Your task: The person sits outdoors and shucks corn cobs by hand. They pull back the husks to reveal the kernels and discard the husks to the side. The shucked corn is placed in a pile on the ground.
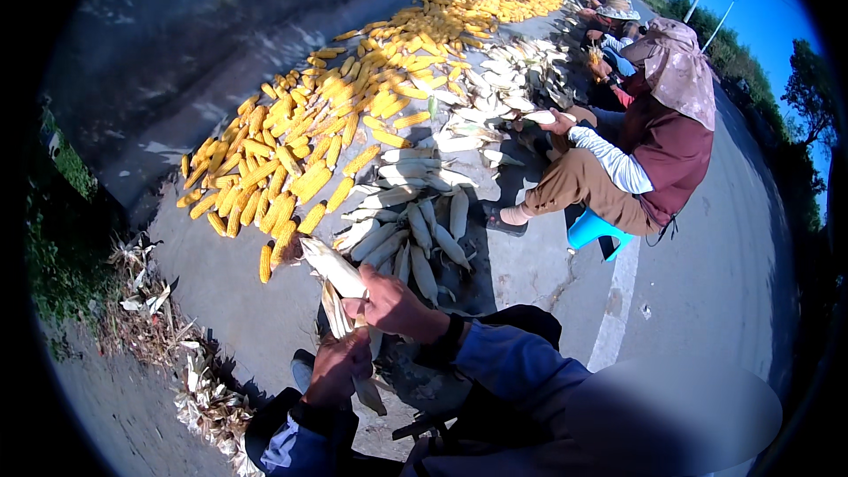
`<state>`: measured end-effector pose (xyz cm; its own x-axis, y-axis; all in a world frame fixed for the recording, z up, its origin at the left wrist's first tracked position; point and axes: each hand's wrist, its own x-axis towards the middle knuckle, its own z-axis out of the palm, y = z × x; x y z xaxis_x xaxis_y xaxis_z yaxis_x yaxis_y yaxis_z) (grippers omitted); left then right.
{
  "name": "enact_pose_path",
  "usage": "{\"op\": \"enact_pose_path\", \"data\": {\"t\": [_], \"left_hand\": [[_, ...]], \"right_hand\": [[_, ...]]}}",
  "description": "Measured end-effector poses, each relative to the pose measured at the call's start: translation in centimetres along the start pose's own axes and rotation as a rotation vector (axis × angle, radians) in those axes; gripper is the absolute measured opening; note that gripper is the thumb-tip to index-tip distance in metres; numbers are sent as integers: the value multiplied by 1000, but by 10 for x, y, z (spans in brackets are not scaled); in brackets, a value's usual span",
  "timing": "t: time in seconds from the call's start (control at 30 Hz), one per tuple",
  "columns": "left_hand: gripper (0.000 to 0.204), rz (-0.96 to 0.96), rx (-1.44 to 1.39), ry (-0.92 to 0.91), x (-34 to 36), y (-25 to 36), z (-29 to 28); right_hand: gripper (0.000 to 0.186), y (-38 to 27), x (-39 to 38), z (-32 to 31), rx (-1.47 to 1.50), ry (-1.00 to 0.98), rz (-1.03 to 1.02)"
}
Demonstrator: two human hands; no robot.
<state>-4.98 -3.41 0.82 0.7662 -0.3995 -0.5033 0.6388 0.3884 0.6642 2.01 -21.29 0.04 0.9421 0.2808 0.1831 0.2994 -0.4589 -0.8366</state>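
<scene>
The left hand [338,368] and the right hand [399,304] are together at the near part of the scene, working on one ear of corn [331,267]. The ear is wrapped in pale husk, lies tilted, and points to the far left, in front of the heaps on the ground. The right hand is nearer its far end, fingers closed around the ear. The left hand, nearer the wearer, is closed on the loose husk [336,311]; the exact placing of its fingertips cannot be told. A dark wristband [453,337] is on the right wrist.

Directly beyond the hands, slightly right, lies a heap of unhusked ears [422,234]. To the far left, bare yellow cobs [284,163] are spread over the concrete ground [225,278], the spread running far along the wall [221,53]. Stripped dry husks [212,406] lie scattered at the near left.

To the right, a co-worker [667,141] in a maroon top and pale head covering sits on a blue stool [594,231], holding a pale ear [541,117]. Further people [614,13] sit in line beyond. A white line [616,318] marks the road surface [707,283] at right.
</scene>
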Motion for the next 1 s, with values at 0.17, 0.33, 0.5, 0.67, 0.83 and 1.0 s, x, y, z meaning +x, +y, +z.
{"op": "enact_pose_path", "data": {"t": [0.17, 0.33, 0.5, 0.67, 0.83, 1.0], "left_hand": [[21, 171, -68, 55, 4, -4, 9], [15, 166, 91, 53, 7, -6, -8], [12, 136, 139, 56, 4, 0, 7], [7, 80, 167, 13, 11, -7, -7], [19, 222, 93, 94, 13, -3, -5], [31, 363, 2, 197, 15, 20, -8]], "right_hand": [[49, 10, 1, 11, 83, -14, 79], [51, 15, 6, 20, 120, -36, 76], [44, 34, 2, 30, 157, -29, 10], [35, 36, -1, 30, 183, 31, -116], [33, 7, 3, 4, 510, -97, 163], [34, -37, 2, -37, 867, -201, 288]]}}
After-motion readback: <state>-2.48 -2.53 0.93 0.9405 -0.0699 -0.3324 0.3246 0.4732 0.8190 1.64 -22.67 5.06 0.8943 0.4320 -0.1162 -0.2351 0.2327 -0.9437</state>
